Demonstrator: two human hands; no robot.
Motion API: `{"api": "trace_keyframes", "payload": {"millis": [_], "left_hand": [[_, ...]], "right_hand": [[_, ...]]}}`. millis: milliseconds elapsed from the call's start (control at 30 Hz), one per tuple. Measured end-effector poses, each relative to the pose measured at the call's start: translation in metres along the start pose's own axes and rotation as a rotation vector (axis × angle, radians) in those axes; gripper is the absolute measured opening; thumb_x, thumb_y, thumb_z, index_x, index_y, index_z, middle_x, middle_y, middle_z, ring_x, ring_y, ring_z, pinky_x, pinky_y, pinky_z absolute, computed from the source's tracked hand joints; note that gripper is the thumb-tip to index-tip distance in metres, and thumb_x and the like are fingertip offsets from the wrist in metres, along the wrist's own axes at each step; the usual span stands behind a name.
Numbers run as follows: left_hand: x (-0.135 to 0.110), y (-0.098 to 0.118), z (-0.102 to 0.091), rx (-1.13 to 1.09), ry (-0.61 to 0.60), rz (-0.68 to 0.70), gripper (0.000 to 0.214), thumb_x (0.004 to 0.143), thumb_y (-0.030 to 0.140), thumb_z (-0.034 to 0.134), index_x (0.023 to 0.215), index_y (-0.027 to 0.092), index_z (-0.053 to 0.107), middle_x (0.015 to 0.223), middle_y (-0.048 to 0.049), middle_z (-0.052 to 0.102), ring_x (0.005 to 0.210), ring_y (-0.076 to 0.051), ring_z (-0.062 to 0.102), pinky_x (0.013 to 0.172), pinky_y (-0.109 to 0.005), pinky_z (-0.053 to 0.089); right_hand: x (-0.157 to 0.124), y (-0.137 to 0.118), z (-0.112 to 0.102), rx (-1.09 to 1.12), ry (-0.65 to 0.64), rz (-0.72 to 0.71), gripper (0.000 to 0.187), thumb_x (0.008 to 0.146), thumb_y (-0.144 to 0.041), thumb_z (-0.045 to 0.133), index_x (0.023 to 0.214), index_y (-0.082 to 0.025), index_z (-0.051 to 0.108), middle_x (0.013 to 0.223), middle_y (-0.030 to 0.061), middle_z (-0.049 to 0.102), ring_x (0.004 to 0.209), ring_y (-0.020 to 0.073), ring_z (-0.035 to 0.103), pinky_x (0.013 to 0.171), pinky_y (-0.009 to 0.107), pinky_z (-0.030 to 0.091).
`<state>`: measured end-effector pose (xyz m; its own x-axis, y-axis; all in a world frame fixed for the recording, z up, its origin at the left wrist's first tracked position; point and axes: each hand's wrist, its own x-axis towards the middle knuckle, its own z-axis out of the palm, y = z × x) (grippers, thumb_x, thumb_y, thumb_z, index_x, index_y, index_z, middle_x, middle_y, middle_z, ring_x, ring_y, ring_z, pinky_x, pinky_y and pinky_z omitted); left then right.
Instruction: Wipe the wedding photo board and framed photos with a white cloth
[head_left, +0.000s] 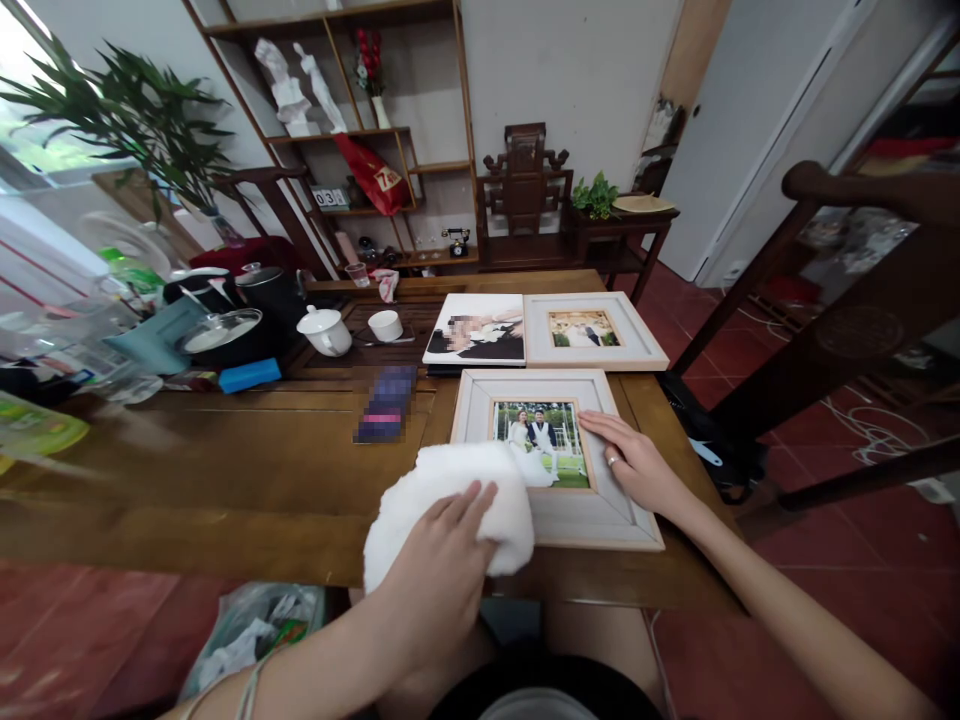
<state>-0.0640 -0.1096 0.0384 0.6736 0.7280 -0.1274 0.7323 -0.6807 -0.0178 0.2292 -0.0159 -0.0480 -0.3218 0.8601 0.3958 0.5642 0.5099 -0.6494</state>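
A white picture frame with a pale wood edge (626, 515) lies flat near the table's front edge, with a photo of two seated people inside it. My left hand (442, 545) holds a thick, fluffy white cloth (420, 480) that covers the frame's lower left corner. The fingers press down on the cloth, and part of the frame is hidden under it. On the frame's right side rests my right hand (634, 460), fingers stretched out and lying flat, a ring on one of them. Its fingertips reach the photo's right edge.
Behind lie another white frame (649, 345) and a photo panel (480, 310). A blurred-out dark phone-like object (385, 405), a lidded white cup (324, 330), a small white bowl (385, 325) and a blue box (250, 376) stand leftward. A wooden chair (840, 300) is at right.
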Motion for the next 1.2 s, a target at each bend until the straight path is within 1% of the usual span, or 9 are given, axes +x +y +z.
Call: {"api": "trace_keyframes", "payload": {"millis": [167, 300, 400, 500, 633, 833, 933, 1067, 1200], "left_hand": [[0.05, -0.037, 0.018, 0.107, 0.147, -0.069, 0.024, 0.078, 0.016, 0.056, 0.097, 0.012, 0.071, 0.149, -0.0181, 0.035, 0.138, -0.035, 0.032, 0.108, -0.046, 0.035], [0.096, -0.068, 0.014, 0.184, 0.195, -0.065, 0.031, 0.08, 0.014, 0.053, 0.106, 0.01, 0.068, 0.147, -0.0198, 0.037, 0.137, -0.035, 0.034, 0.107, -0.046, 0.034], [0.12, -0.079, 0.008, 0.195, 0.185, -0.021, 0.035, 0.081, 0.014, 0.05, 0.111, 0.01, 0.066, 0.144, -0.0194, 0.041, 0.133, -0.034, 0.039, 0.103, -0.045, 0.037], [0.133, -0.076, 0.004, 0.176, 0.184, 0.021, 0.036, 0.083, 0.015, 0.047, 0.114, 0.01, 0.064, 0.141, -0.0209, 0.044, 0.129, -0.034, 0.044, 0.1, -0.044, 0.039], [0.147, -0.064, 0.0, 0.141, 0.186, 0.075, 0.037, 0.086, 0.018, 0.044, 0.117, 0.01, 0.062, 0.14, -0.0208, 0.046, 0.126, -0.034, 0.046, 0.099, -0.044, 0.039], [0.191, -0.037, -0.013, 0.09, 0.202, 0.2, 0.037, 0.09, 0.019, 0.042, 0.123, 0.015, 0.058, 0.136, -0.0134, 0.052, 0.126, -0.025, 0.046, 0.101, -0.038, 0.038], [0.208, -0.023, -0.014, 0.093, 0.209, 0.244, 0.036, 0.091, 0.018, 0.042, 0.122, 0.016, 0.059, 0.138, -0.0131, 0.05, 0.128, -0.024, 0.044, 0.101, -0.037, 0.037], [0.203, -0.018, -0.008, 0.136, 0.198, 0.229, 0.032, 0.087, 0.015, 0.049, 0.114, 0.013, 0.065, 0.143, -0.0155, 0.045, 0.133, -0.029, 0.039, 0.101, -0.04, 0.037], [0.174, -0.037, -0.004, 0.181, 0.164, 0.142, 0.025, 0.083, 0.012, 0.052, 0.1, 0.012, 0.071, 0.142, -0.0164, 0.046, 0.133, -0.031, 0.038, 0.098, -0.041, 0.039]], "right_hand": [[0.0, 0.0, -0.001, -0.025, -0.014, -0.013, 0.06, 0.073, -0.002, 0.04, 0.127, -0.021, 0.06, 0.133, 0.008, 0.059, 0.128, 0.0242, 0.051, 0.111, 0.054, 0.037], [0.0, 0.001, 0.0, -0.031, -0.007, -0.033, 0.061, 0.072, -0.002, 0.04, 0.127, -0.021, 0.06, 0.133, 0.0081, 0.059, 0.127, 0.0239, 0.051, 0.11, 0.054, 0.038], [0.0, 0.002, 0.001, -0.028, 0.008, -0.035, 0.063, 0.072, -0.001, 0.041, 0.127, -0.024, 0.06, 0.132, 0.0064, 0.06, 0.127, 0.0232, 0.052, 0.11, 0.054, 0.038], [0.0, 0.002, 0.002, -0.034, 0.004, -0.036, 0.063, 0.07, -0.001, 0.041, 0.127, -0.024, 0.06, 0.132, 0.0066, 0.06, 0.127, 0.0241, 0.052, 0.11, 0.055, 0.037], [0.001, 0.003, 0.002, -0.048, -0.005, -0.044, 0.063, 0.07, -0.002, 0.042, 0.126, -0.022, 0.061, 0.132, 0.0083, 0.06, 0.127, 0.0252, 0.052, 0.109, 0.056, 0.038], [0.002, 0.003, 0.001, -0.077, -0.006, -0.067, 0.061, 0.069, -0.002, 0.042, 0.122, -0.022, 0.063, 0.125, 0.0082, 0.064, 0.122, 0.0259, 0.055, 0.106, 0.054, 0.042], [0.003, -0.001, 0.0, -0.107, -0.007, -0.051, 0.057, 0.071, -0.003, 0.042, 0.121, -0.02, 0.064, 0.121, 0.0098, 0.066, 0.117, 0.0268, 0.058, 0.101, 0.052, 0.046], [0.003, -0.003, 0.0, -0.103, -0.001, -0.005, 0.052, 0.074, -0.005, 0.042, 0.117, -0.02, 0.066, 0.115, 0.0104, 0.068, 0.111, 0.0272, 0.062, 0.098, 0.051, 0.049], [0.003, 0.0, 0.0, -0.047, 0.0, -0.019, 0.057, 0.072, -0.003, 0.042, 0.121, -0.023, 0.064, 0.128, 0.0066, 0.063, 0.124, 0.0252, 0.054, 0.108, 0.052, 0.04]]}}
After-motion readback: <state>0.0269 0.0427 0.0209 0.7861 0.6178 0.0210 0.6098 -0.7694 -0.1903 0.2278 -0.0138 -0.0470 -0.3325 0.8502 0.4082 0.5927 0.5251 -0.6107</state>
